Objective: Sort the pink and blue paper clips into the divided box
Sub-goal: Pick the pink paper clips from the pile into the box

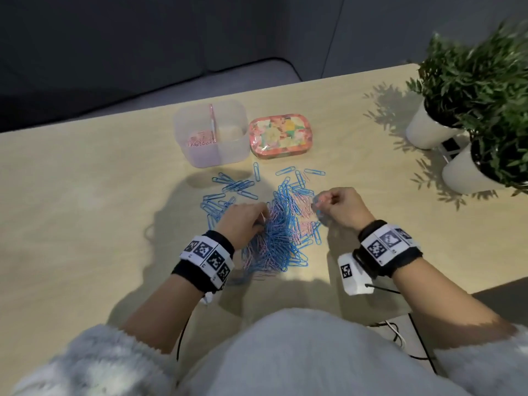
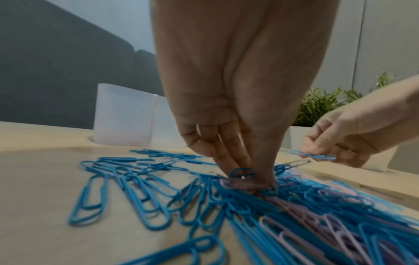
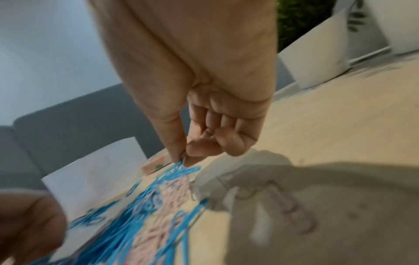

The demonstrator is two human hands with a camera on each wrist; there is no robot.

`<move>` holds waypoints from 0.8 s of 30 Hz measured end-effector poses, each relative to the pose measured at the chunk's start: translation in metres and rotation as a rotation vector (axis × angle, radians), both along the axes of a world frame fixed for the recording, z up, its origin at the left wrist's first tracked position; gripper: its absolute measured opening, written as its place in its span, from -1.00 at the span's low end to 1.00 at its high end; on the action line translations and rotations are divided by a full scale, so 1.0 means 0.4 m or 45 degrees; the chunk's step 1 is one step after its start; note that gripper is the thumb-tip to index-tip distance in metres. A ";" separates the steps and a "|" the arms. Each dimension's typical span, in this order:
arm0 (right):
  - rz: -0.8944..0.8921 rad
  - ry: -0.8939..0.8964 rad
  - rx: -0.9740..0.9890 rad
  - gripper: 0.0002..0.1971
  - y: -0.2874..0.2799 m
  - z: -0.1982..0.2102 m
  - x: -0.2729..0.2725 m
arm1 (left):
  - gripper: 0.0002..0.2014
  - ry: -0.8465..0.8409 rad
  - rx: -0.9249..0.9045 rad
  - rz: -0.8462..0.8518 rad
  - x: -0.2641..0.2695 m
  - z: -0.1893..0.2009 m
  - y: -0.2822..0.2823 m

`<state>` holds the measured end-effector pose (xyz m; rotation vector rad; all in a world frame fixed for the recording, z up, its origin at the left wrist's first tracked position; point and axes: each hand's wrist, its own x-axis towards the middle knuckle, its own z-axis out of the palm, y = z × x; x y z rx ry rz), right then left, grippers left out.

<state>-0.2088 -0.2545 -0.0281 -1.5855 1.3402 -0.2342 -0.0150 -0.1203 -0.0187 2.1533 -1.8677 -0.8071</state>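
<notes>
On the pale wooden counter [image 1: 85, 181], a dense heap of blue and pink paper clips [image 1: 281, 232] lies in front of the person, with loose blue clips [image 1: 228, 185] scattered to its left and far side. The left hand [image 1: 244, 221] reaches down into the left edge of the heap, its fingers [image 2: 226, 154] and thumb drawn together and their tips pinching a few clips, blue and pink, at the top of the pile. The right hand [image 1: 341, 207] is raised just above the right edge of the heap, thumb and forefinger pinching a blue paper clip [image 2: 315, 156]; the other fingers [image 3: 229, 143] are curled toward the palm.

Beyond the heap stands the divided box [image 1: 213, 155], translucent and split by a middle wall. Its left compartment holds pink clips [image 1: 200, 140]; nothing can be made out in the right one. Just beside the box on its right lies a closed tin with a flowered lid [image 1: 280, 134]. Two potted plants [image 1: 468, 90] in white pots stand at the counter's right end, well apart from the clips. Both wrists carry black bands with square-patterned markers [image 1: 207, 257].
</notes>
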 end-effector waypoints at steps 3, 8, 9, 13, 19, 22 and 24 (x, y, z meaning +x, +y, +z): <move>0.031 0.195 -0.149 -0.78 -0.025 0.007 -0.042 | -0.85 0.073 -0.046 0.124 0.014 0.006 0.002; 0.164 0.512 -0.460 -0.87 -0.003 0.022 -0.045 | -0.88 0.155 -0.086 0.294 0.033 0.011 -0.005; 0.191 0.490 -0.494 -0.88 0.003 0.022 -0.033 | -0.88 0.143 -0.088 0.309 0.038 0.009 -0.007; 0.305 0.440 -0.404 -0.81 0.034 0.015 0.035 | -0.80 -0.216 -0.063 0.235 0.045 0.002 -0.017; 0.353 0.453 -0.455 -0.88 0.058 -0.002 0.078 | -0.69 -0.321 0.035 0.228 -0.018 0.005 -0.062; 0.320 0.403 -0.427 -0.89 0.064 -0.008 0.071 | -0.64 -0.274 0.159 0.170 -0.043 0.000 -0.074; 0.335 0.376 -0.415 -0.88 0.062 -0.018 0.067 | -0.71 -0.244 0.153 0.176 -0.051 -0.004 -0.075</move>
